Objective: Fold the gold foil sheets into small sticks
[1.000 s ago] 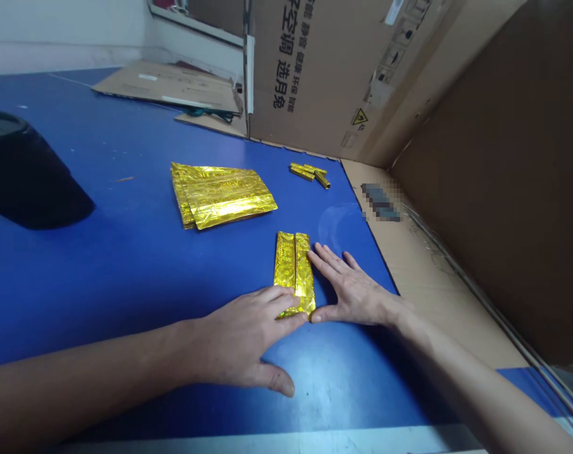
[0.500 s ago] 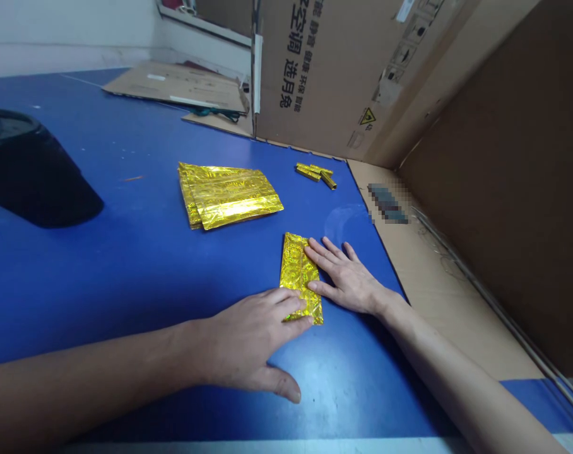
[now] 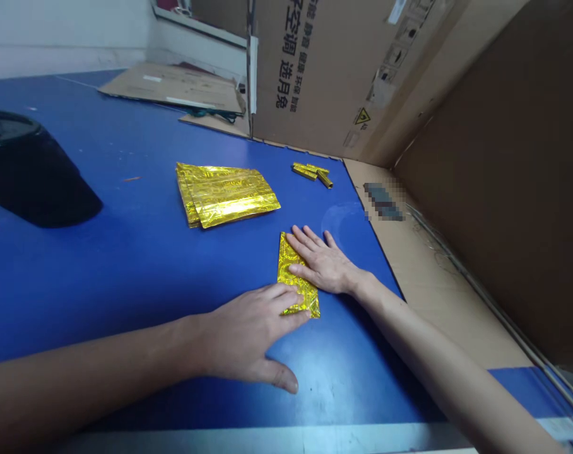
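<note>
A folded sheet of shiny gold foil paper lies flat on the blue table. Across its near end rest the fingers of my left hand, stretched out with the thumb spread away over the table. My right hand lies flat on the foil's far right part, fingers apart, covering some of it. Beyond my hands is a stack of larger gold foil sheets. Several small folded gold foil pieces sit in a little group farther back.
A black, rounded object stands at the left. Flattened cardboard lies at the back, beside a large printed cardboard box. At the right, a blurred-out flat item rests on a cardboard strip.
My right hand has slid left and away from me, farther over the gold foil paper. My left hand stays nearly where it was, on the near end. The view has shifted slightly.
</note>
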`<state>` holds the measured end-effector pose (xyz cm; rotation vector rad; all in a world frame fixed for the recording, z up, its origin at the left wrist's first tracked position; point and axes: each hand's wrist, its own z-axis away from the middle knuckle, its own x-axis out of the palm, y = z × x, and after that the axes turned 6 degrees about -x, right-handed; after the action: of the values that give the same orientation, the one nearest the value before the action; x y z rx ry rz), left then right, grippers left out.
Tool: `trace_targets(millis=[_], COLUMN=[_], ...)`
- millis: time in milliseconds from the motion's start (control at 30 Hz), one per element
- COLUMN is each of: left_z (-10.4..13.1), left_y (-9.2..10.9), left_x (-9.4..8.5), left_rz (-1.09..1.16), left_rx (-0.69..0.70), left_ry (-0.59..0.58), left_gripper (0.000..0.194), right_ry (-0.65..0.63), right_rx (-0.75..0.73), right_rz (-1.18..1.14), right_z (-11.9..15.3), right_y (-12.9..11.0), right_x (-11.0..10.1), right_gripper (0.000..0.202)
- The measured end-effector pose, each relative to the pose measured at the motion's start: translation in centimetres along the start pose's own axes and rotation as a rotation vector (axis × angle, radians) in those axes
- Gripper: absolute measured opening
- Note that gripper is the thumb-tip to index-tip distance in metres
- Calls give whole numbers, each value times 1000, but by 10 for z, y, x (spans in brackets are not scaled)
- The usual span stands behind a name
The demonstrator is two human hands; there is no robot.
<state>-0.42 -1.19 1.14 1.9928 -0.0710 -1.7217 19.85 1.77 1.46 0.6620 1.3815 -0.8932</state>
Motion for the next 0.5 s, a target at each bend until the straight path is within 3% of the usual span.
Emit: trace_targets(millis=[133,267,367,433,500], left_z=[1,1,-1,-2,-4], left_y=[1,3,2,2,2], left_x=[-1,-3,-5,-7,-9], left_rz=[-42,-53,-32,-7,17], left_rx=[-13,-15,-23,-35,-43], left_ry=[5,17,3,-12,-16], left_gripper=[76,73,69,66,62], right_ry=[66,351,443,362,253], right_rx=[167,301,74,-100,-171], right_rz=[56,94,-62,-170,-189], right_z=[-10,0,28,49,66], right_y=[16,18,4,-10,-21], right_x=[-2,-10,-15,-17,-16], right_gripper=[64,53,29,24,26])
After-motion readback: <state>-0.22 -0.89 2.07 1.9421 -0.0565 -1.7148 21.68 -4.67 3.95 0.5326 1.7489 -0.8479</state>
